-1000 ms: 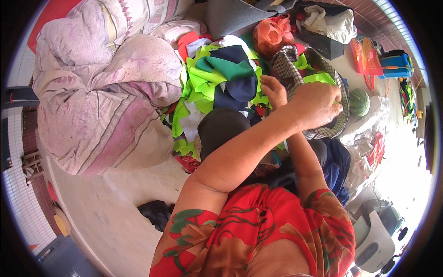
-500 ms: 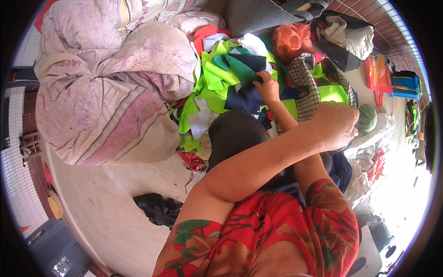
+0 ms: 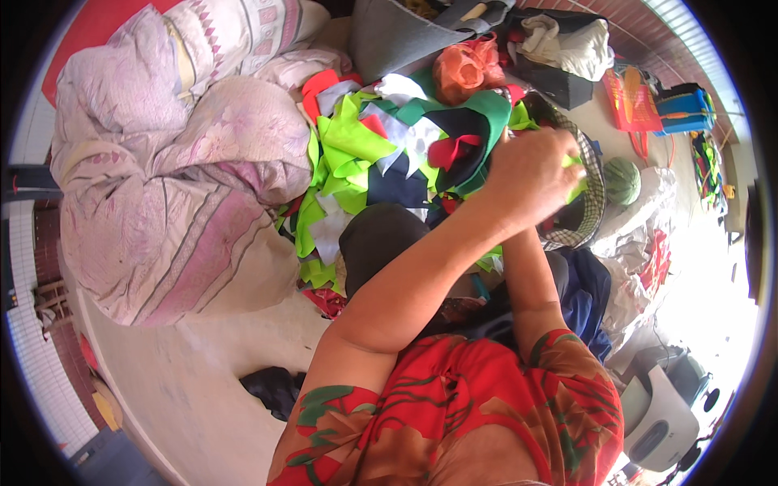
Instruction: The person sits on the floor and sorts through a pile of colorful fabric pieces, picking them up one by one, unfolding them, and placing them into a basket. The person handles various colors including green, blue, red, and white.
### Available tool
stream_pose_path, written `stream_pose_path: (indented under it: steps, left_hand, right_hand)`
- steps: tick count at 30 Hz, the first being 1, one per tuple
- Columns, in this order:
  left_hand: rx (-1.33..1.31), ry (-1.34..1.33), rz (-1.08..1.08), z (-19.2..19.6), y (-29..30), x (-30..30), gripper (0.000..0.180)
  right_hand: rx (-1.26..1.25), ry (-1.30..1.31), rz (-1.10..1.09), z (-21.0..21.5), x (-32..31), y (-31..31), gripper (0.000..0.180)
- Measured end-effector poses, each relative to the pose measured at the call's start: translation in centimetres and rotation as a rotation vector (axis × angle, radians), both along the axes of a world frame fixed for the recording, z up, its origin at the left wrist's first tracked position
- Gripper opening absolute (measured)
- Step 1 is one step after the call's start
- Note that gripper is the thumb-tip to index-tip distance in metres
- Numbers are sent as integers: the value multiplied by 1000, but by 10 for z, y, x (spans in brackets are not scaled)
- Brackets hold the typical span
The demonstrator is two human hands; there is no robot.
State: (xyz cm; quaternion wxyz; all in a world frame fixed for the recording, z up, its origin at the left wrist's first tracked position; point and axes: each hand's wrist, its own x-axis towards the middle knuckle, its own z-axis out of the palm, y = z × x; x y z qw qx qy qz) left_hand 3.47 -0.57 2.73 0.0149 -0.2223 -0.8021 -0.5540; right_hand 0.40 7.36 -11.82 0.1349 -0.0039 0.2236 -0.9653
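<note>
My left arm reaches across over my right one. My left hand [image 3: 536, 174] is closed, with its fingers curled at the mouth of a checked cloth bag [image 3: 596, 190]. Bright yellow-green cloth [image 3: 577, 193] shows beside those fingertips; whether they grip it is unclear. Mostly hidden behind the left hand, my right hand [image 3: 505, 136] shows only a bit of its fingers, at the edge of a raised green cloth piece [image 3: 493, 121]. A red scrap [image 3: 454, 151] and dark cloth lie against that piece. Left of both hands spreads a pile of neon, white and navy scraps [image 3: 352, 134].
Large pink-patterned cloth bundles [image 3: 162, 178] fill the left. Behind the pile stand a grey bin [image 3: 397, 40], an orange plastic bag [image 3: 466, 69] and a black bag [image 3: 559, 81]. A green ball-like roll [image 3: 622, 185] and white plastic [image 3: 644, 227] lie right. My dark-clad knee [image 3: 377, 243] rises in front.
My left hand has moved left and up, now covering most of my right hand. The green piece has been lifted toward the bag, exposing the red scrap. The whole view has shifted slightly.
</note>
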Motion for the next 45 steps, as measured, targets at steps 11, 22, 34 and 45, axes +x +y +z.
stream_pose_path:
  steps: [11, 22, 34, 45]
  left_hand:
    - [745, -445, 249, 10, -27, -25, 33]
    - [1074, -838, -141, 16, -33, -35, 45]
    - [1273, -525, 142, 24, -47, -35, 39]
    - [1361, -507, 329, 24, -47, -37, 37]
  right_hand:
    - [-140, 127, -98, 99, 0, 40, 42]
    - [253, -119, 23, 148, 30, 28, 48]
    - [-209, -223, 45, 72, 77, 36, 80]
    - [135, -61, -202, 59, 76, 53, 60]
